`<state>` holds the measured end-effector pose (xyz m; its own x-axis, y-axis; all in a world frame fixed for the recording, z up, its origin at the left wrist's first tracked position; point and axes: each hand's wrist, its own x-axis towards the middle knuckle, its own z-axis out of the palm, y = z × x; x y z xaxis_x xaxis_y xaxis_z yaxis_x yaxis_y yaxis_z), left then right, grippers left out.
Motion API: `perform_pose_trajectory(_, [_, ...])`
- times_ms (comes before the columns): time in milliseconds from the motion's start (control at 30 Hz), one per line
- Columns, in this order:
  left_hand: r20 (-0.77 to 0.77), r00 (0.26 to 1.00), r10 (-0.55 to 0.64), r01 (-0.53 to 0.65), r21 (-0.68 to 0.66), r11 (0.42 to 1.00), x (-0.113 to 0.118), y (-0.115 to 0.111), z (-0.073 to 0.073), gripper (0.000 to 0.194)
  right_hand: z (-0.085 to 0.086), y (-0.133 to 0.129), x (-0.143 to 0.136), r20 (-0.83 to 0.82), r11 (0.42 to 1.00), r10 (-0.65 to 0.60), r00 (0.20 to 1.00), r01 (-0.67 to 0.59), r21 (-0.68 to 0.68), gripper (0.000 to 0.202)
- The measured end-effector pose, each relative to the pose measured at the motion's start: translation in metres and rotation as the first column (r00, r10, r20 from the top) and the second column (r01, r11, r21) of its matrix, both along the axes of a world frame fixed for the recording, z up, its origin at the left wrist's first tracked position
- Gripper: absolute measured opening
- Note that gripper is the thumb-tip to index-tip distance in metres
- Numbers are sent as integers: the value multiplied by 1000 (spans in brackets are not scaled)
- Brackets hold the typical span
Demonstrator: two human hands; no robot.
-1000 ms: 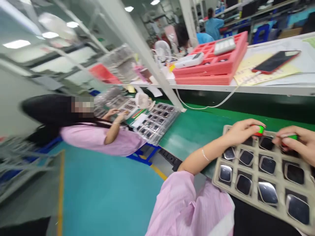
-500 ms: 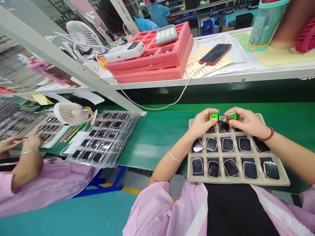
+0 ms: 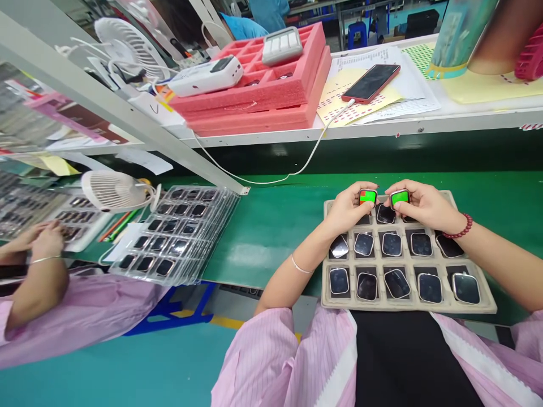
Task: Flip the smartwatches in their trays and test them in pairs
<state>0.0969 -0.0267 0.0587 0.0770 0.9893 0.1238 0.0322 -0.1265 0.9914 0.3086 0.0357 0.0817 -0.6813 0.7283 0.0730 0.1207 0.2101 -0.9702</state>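
My left hand (image 3: 348, 208) is closed on a smartwatch (image 3: 367, 196), its lit screen green with a red patch at the upper left. In my right hand (image 3: 419, 204) is another smartwatch (image 3: 399, 196), whose screen shows mostly green, with the thumb at its lower edge. Both watches are held side by side over the back row of a beige tray (image 3: 396, 307). Dark-screened watch bodies, such as one watch (image 3: 391, 244) in the middle row, lie in its compartments. My hands partly hide the back row.
Left of me stands a stack of clear plastic trays (image 3: 199, 243) with watches. A co-worker's hands (image 3: 44, 240) are at the far left, near a small fan (image 3: 108, 189). The shelf above holds red foam trays (image 3: 271, 110) and a phone (image 3: 371, 83) on a white cable.
Red has disappeared from most of the right watch's screen, and the left one's pattern has changed too. Both hands keep their hold. The view has shifted slightly.
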Motion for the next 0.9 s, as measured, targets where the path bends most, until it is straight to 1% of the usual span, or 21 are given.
perform_pose_trajectory(267, [-13, 1000, 13, -13, 33, 999, 1, -1, 1, 36, -1, 0, 1, 37, 996, 2, 999, -5, 91, 32])
perform_pose_trajectory(333, [-3, 1000, 14, -14, 34, 999, 1, -1, 2, 36, -1, 0, 1, 29, 996, 10, 1000, -12, 85, 33])
perform_pose_trajectory(533, [28, 999, 17, -18, 39, 999, 1, -1, 4, 38, -2, 1, 0, -4, 999, 32, 999, -32, -3, 39])
perform_pose_trajectory(667, [42, 999, -3, 2, 30, 1000, 1, 0, 5, 43, -2, 1, 0, -13, 1000, 20, 1000, -20, 13, 43])
perform_pose_trajectory(800, [49, 998, -30, 29, 31, 999, 0, 0, 3, 43, -1, 0, -1, 3, 999, 20, 1000, -20, 35, 37])
perform_pose_trajectory(900, [32, 999, -29, 28, 30, 999, 0, 0, 2, 43, -2, 0, 0, 13, 998, 12, 1000, -13, 57, 37])
